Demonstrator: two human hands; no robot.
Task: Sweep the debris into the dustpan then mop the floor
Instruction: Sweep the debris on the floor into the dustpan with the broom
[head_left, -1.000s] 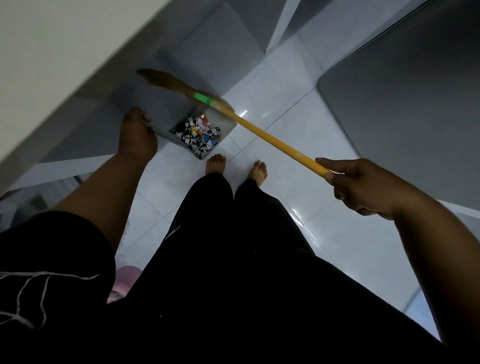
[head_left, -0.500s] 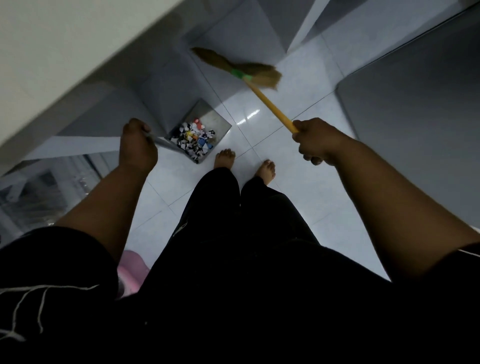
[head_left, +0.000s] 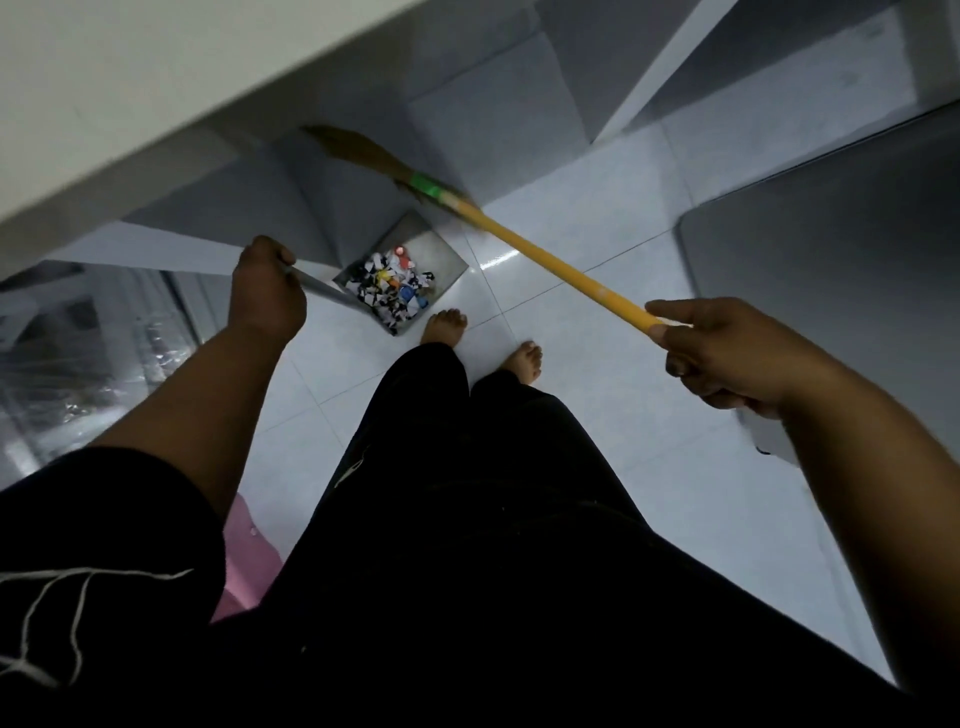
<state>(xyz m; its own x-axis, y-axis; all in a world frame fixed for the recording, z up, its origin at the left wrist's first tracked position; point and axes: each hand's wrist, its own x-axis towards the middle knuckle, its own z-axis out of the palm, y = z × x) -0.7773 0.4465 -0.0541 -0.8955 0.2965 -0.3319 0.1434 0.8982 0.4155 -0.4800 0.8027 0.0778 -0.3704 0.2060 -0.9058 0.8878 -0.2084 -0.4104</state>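
A grey metal dustpan (head_left: 439, 257) sits low over the white tiled floor, just ahead of my bare feet. It holds a pile of small coloured and black-and-white scraps (head_left: 395, 291). My left hand (head_left: 267, 291) is shut on the dustpan's long handle (head_left: 314, 285). My right hand (head_left: 719, 348) grips the near end of a broom's yellow stick (head_left: 550, 262). The broom's brown bristles (head_left: 358, 150), bound with a green band, hang in the air above and beyond the dustpan.
A pale wall (head_left: 156, 104) runs across the upper left. Grey panels (head_left: 831, 291) stand on the right. A glass-like surface (head_left: 78, 364) lies at the left, and something pink (head_left: 249, 566) sits by my left leg. White tiles (head_left: 597, 171) stretch ahead.
The broom swung back to the left, its bristles now over the far side of the dustpan. My right hand drew back right and lower. The left hand kept its grip on the dustpan handle.
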